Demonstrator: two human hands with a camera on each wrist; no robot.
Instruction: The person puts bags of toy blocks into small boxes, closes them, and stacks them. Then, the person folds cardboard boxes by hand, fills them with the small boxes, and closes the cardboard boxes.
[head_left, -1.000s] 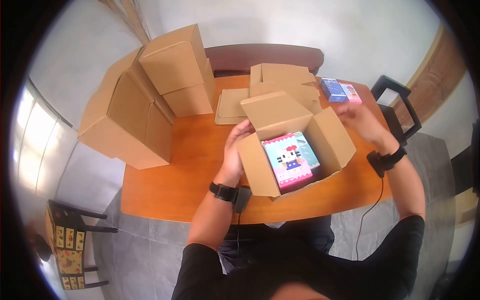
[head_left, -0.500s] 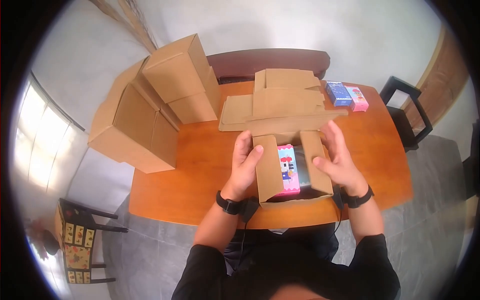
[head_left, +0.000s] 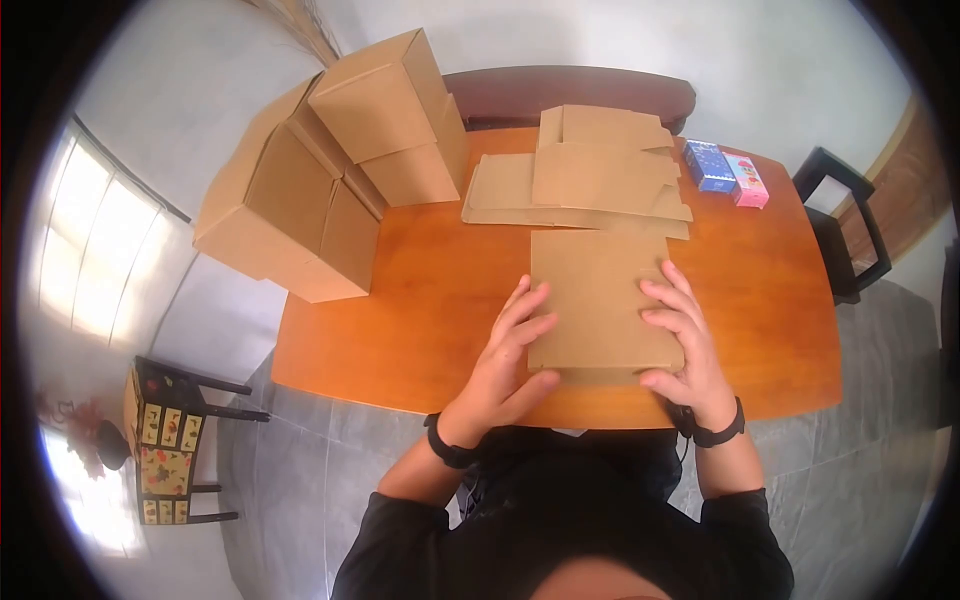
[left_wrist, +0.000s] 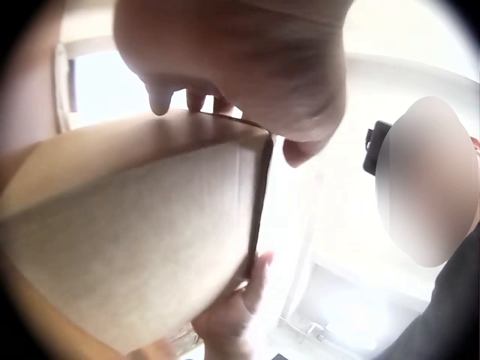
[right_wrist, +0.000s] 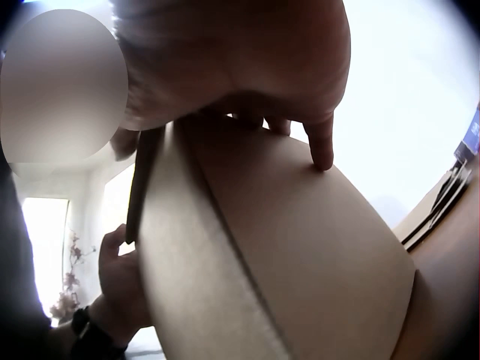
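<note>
Both hands, left hand (head_left: 500, 365) and right hand (head_left: 682, 345), are pressing the flaps of the closed plain brown cardboard box (head_left: 600, 300) flat, fingers spread, thumbs hooking the near edge. Box is sitting at the orange wooden worktop's (head_left: 430, 290) near edge. Closing step looks finished; sealing or moving it aside probably calls for regripping.

Ahead of fingertips: flat cardboard stack (head_left: 590, 180), blocking. Left: bare tabletop (head_left: 430, 290), then assembled boxes (head_left: 330, 170). Right: free.

Closed box (head_left: 598, 300) between both hands, flat cartons (head_left: 590, 170) behind it
</note>
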